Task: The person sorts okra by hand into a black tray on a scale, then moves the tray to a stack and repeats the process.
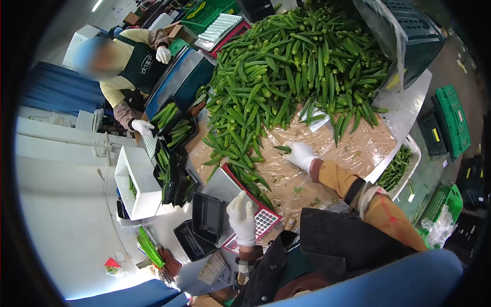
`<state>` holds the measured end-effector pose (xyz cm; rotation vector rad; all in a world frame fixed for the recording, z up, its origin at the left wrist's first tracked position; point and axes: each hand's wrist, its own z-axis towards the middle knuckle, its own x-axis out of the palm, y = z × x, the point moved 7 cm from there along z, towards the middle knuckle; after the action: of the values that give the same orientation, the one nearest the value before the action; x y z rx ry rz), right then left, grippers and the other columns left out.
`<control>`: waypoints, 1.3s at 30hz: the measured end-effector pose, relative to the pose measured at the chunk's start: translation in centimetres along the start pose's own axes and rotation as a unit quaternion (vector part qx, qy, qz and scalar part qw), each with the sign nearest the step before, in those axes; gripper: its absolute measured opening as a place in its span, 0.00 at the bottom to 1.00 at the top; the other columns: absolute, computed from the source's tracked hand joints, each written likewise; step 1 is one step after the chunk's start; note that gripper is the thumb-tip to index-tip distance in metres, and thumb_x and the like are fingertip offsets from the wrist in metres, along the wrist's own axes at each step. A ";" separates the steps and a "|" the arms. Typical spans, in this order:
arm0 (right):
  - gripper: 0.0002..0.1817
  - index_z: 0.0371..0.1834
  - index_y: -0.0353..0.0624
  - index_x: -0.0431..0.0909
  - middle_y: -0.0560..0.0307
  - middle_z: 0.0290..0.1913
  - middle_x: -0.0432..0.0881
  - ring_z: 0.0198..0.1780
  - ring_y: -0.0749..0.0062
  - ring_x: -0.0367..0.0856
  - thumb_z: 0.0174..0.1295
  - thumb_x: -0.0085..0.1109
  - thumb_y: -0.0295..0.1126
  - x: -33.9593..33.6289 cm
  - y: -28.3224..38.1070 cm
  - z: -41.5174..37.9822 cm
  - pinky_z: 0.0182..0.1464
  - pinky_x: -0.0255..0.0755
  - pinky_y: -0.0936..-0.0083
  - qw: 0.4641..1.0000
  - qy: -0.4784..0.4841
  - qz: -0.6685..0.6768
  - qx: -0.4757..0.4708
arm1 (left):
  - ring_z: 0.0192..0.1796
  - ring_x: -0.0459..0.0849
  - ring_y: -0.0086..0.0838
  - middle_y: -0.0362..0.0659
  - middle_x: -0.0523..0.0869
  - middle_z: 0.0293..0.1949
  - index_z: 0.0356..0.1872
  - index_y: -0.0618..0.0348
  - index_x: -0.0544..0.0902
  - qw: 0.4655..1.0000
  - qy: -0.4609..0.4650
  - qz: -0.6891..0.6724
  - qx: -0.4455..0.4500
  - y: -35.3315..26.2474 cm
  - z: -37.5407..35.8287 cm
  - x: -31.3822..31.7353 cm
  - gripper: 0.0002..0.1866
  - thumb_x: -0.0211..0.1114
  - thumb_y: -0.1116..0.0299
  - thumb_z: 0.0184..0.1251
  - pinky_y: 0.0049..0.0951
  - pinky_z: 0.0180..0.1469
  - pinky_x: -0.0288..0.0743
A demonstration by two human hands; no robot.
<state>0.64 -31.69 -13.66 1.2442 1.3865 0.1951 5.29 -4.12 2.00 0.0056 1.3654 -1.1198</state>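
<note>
My right hand (302, 155), in a white glove, pinches an okra pod (282, 149) above the plastic-covered cardboard on the table. Beyond it rises a large heap of green okra (307, 61), with loose pods spilling down its near left side. My left hand (241, 219), also gloved, is raised over the red-edged scale (266, 221), fingers apart and nothing visible in them. The scale's keypad shows just to the right of that hand. Two black plastic trays (208, 217) lie to its left.
Across the table a person (138, 66) in a dark apron and white gloves stands by black trays filled with okra (176, 133). A dark crate (417, 41) leans at the heap's right. A white basket of okra (401, 169) and green crates (452, 116) are at the right.
</note>
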 end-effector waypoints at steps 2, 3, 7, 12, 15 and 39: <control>0.18 0.48 0.48 0.83 0.44 0.38 0.87 0.44 0.49 0.86 0.55 0.67 0.42 2.2 0.1 0.4 0.48 0.77 0.60 0.998 -0.006 -0.067 -0.019 | 0.54 0.80 0.41 0.47 0.85 0.52 0.54 0.57 0.84 1.000 0.010 0.010 0.020 -1.3 -0.7 -0.2 0.19 0.69 0.76 0.61 0.37 0.60 0.73; 0.17 0.46 0.47 0.84 0.44 0.37 0.86 0.43 0.48 0.85 0.55 0.67 0.41 1.0 -1.7 2.4 0.48 0.77 0.58 0.997 0.003 -0.073 -0.010 | 0.54 0.80 0.41 0.47 0.85 0.52 0.54 0.57 0.84 1.000 0.007 0.001 0.015 -1.2 0.5 2.5 0.19 0.69 0.76 0.61 0.37 0.60 0.73; 0.12 0.39 0.40 0.83 0.51 0.29 0.85 0.32 0.60 0.84 0.59 0.66 0.36 0.1 -3.5 0.3 0.38 0.76 0.65 0.979 0.101 0.172 -0.034 | 0.54 0.80 0.42 0.46 0.85 0.52 0.54 0.56 0.84 0.999 0.017 0.027 0.005 0.1 0.8 1.2 0.18 0.69 0.74 0.62 0.38 0.60 0.74; 0.20 0.51 0.44 0.84 0.64 0.25 0.81 0.26 0.79 0.78 0.58 0.69 0.40 -13.6 -14.0 -13.5 0.32 0.73 0.75 0.921 0.298 0.214 0.136 | 0.53 0.82 0.40 0.47 0.87 0.51 0.53 0.57 0.85 0.999 0.030 0.018 -0.024 3.1 3.5 -0.3 0.16 0.68 0.73 0.63 0.35 0.60 0.74; 0.23 0.52 0.50 0.86 0.47 0.35 0.86 0.36 0.50 0.85 0.51 0.66 0.42 -24.2 -18.9 -20.2 0.40 0.77 0.57 0.913 0.146 -0.343 0.164 | 0.53 0.84 0.39 0.48 0.87 0.51 0.53 0.59 0.85 0.999 0.041 0.002 -0.025 5.0 7.6 0.2 0.16 0.68 0.73 0.65 0.34 0.60 0.74; 0.31 0.72 0.57 0.67 0.50 0.68 0.71 0.76 0.52 0.58 0.66 0.59 0.47 -24.8 5.6 26.0 0.77 0.47 0.47 0.921 -0.232 -0.268 -0.159 | 0.78 0.50 0.59 0.55 0.51 0.79 0.76 0.48 0.63 0.912 0.368 0.163 0.081 -0.9 44.5 26.3 0.64 0.83 0.36 0.32 0.57 0.76 0.52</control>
<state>17.55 -61.54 -1.63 0.5555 1.1659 -0.2384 33.32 -47.08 -4.79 0.8237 1.8351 -0.9697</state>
